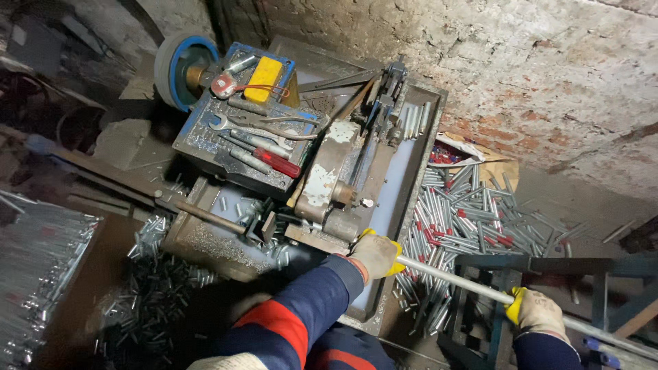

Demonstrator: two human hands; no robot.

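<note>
A long silvery metal tube (452, 277) runs from the lower right toward a greasy cutting machine (336, 171). My left hand (373, 255), in a grey and yellow glove, grips the tube's front end right beside the machine. Farther back along the same tube, my right hand (538, 314), gloved alike, closes around it. Both sleeves are dark blue with red bands.
Spanners, a red-handled screwdriver (277, 163) and a yellow block lie on the blue machine top (205, 147). Several cut tubes with red caps (466, 212) are piled against the brick wall. Short cut pieces (157, 274) litter the left. A dark metal frame (507, 267) stands under the tube.
</note>
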